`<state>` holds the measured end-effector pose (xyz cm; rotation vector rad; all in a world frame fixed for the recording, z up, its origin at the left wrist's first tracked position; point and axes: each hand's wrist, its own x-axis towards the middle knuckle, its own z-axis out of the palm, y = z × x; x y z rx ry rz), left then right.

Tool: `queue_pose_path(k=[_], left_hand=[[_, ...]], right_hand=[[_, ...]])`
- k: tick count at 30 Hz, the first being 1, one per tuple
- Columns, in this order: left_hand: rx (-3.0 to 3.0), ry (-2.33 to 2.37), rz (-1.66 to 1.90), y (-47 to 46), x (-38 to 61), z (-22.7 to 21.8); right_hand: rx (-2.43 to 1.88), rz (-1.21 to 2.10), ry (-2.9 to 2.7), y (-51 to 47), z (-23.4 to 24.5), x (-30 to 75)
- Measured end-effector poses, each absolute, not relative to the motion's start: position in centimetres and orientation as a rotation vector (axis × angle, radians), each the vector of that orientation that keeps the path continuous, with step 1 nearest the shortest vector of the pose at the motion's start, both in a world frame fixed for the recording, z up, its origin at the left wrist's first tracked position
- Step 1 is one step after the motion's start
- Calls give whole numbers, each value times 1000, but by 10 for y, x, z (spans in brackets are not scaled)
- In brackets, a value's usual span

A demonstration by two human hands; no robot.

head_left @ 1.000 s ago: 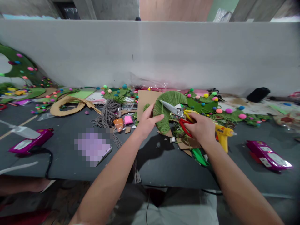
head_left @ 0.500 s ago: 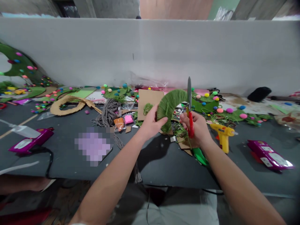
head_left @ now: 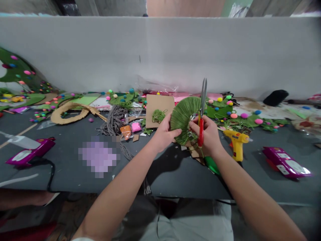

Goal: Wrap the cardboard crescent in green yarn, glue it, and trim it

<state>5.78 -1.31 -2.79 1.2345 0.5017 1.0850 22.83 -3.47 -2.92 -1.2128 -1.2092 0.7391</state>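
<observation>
My left hand (head_left: 167, 132) grips the left side of a ring wrapped in green yarn (head_left: 182, 112), held up above the table. In my right hand (head_left: 209, 134) is a pair of scissors (head_left: 201, 124) with red handles, its blades pointing up. The fingertips of that hand reach the inner edge of the ring, and what they pinch there is too small to tell. Behind my left hand a cardboard sheet (head_left: 152, 100) carries a small tangle of green yarn (head_left: 159, 115). Part of the ring's right side is hidden by the scissors and my right hand.
A yellow glue gun (head_left: 237, 142) and a purple power strip (head_left: 286, 162) lie to the right. On the left are a cardboard-coloured ring (head_left: 62, 115), grey yarn (head_left: 116, 120) and another purple power strip (head_left: 30, 152). Green pieces with pompoms line the white partition (head_left: 100, 53).
The green ring has turned to show its face more fully. My right fingers have come to its inner edge, and the scissor blades now show slightly parted.
</observation>
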Motion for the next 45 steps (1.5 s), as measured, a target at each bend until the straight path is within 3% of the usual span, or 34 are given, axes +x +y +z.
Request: queue_pose_path(k=[12,24,33,39,45], left_hand=[[864,579,1219,-6,40,-6],[675,555,1143,-10,48,-13],[851,684,1150,-12,56,-19],[972,716,1155,-8,55,-24],[950,760,1305,0,46,-22]], right_hand=[[-1287,633,-1195,-25,-39,251],[-964,960,-1045,-31,-27,242],[-977,950,-1047,-31,-36,231],[-1169,751,-1239,-35,-31,232],[-1603,89,-1631,-37,-25,257]])
